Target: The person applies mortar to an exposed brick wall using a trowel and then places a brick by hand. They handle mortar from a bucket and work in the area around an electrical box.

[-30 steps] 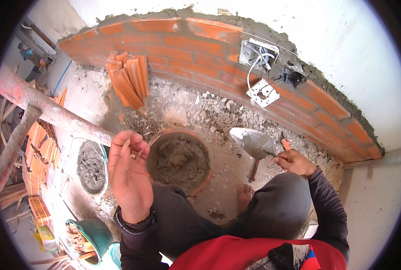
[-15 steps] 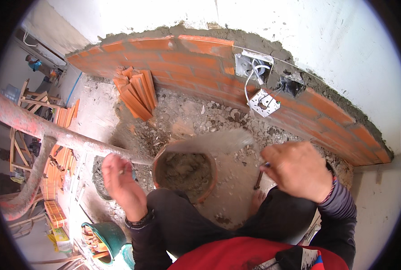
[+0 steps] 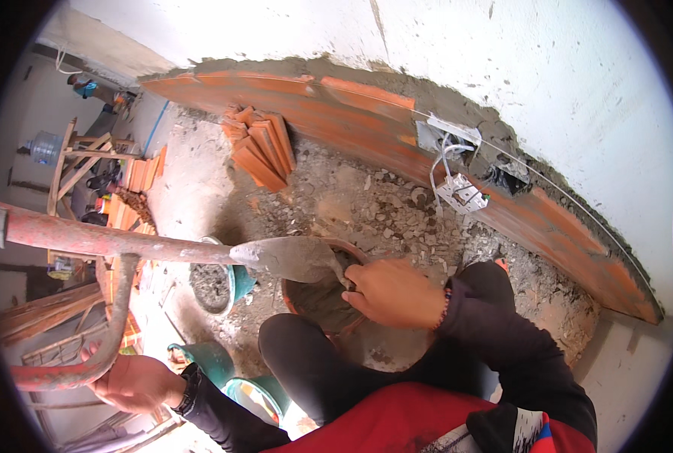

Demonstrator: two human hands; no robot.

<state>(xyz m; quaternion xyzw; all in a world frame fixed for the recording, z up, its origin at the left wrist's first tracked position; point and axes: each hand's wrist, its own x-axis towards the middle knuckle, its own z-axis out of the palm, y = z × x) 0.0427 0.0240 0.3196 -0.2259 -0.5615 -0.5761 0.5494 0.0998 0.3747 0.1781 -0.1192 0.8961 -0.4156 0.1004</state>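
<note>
My right hand point(image 3: 397, 293) is closed round the handle of a trowel point(image 3: 280, 257). Its mortar-smeared blade points left, above the far left rim of an orange-rimmed bucket point(image 3: 291, 296); grey mortar shows inside. To the far left, my left hand point(image 3: 134, 382) reaches to the curved lower part of a red, paint-worn metal tube frame point(image 3: 117, 332). The tube hides most of its fingers, so I cannot tell whether they grip anything. My knees are bent close to the bucket.
Ahead runs a low orange brick wall point(image 3: 367, 124) with a string line and a dangling electrical box point(image 3: 461, 194). Loose bricks point(image 3: 265, 147) lean by it on rubble. Left of the bucket stand a mortar pail point(image 3: 242, 283) and green buckets point(image 3: 214, 361). Farther off is a person point(image 3: 95, 90).
My right hand has swung the trowel left over the bucket. My left hand has moved left and down to the tube frame. The whole view has shifted toward the left.
</note>
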